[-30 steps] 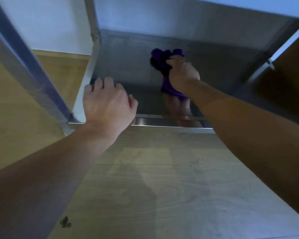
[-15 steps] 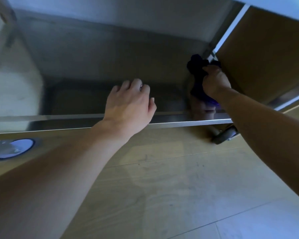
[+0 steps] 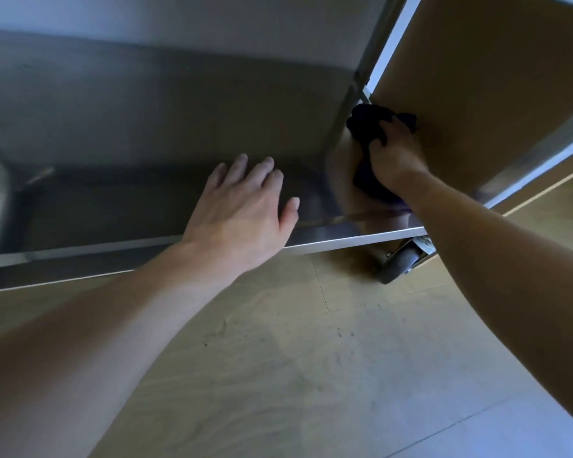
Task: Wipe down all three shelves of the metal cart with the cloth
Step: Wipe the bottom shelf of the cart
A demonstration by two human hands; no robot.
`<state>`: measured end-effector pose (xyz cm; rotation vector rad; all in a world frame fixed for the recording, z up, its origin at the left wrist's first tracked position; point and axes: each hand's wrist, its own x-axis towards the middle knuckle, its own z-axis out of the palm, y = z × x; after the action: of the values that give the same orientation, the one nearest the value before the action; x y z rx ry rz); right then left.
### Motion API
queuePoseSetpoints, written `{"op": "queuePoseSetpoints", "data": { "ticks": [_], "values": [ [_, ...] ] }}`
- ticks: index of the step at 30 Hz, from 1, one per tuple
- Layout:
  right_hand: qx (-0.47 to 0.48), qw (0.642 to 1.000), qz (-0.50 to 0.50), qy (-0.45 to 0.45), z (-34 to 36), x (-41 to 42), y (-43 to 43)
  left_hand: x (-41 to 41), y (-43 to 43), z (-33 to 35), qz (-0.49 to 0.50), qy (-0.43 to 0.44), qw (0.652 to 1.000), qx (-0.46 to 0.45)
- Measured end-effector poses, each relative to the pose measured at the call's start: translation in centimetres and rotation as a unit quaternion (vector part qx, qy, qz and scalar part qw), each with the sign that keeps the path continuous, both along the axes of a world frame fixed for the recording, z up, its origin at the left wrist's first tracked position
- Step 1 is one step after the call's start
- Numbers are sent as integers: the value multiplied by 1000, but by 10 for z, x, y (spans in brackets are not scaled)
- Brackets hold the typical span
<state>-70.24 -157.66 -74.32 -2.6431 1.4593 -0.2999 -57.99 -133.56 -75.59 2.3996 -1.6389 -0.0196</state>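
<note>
The right hand (image 3: 392, 157) grips the bunched dark cloth (image 3: 368, 122) at the bottom shelf's (image 3: 146, 206) far right corner, scrubbing there; the left hand (image 3: 242, 209), fingers spread, probably steadies the cart.

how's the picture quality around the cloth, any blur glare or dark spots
Head view: dim, no hard glare; the dark purple cloth reads almost black; the right hand gripping it is slightly motion-blurred; the shiny metal bottom shelf mirrors that arm near its front rim; wide-angle bends the shelf edges; the left hand is fairly sharp.
</note>
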Motion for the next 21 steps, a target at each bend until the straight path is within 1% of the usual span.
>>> {"op": "queuePoseSetpoints", "data": {
  "ticks": [3, 5, 8, 12, 16, 19, 21],
  "values": [
    [-15, 997, -11, 72, 8, 17, -5, -4, 0, -2, -4, 8, 1000, 7],
    [-7, 996, -14, 83, 10, 30, -12, -6, 0, -2, -2, 11, 1000, 7],
    [-9, 994, 19, 106, 6, 54, -26, -7, 1, -2, -2, 12, 1000, 6],
    [18, 998, 31, 58, 6, 85, -34, -8, 1, -1, -2, 12, 1000, 7],
    [54, 998, 26, 31, 4, 115, -40, -7, 1, -2, -8, 14, 1000, 12],
    [76, 997, 5, -11, 4, 127, -39, -8, 1, 1, -9, 15, 1000, 16],
    [70, 997, 14, -9, 3, 138, -36, -8, 1, 1, -10, 18, 1000, 22]
  ]
}}
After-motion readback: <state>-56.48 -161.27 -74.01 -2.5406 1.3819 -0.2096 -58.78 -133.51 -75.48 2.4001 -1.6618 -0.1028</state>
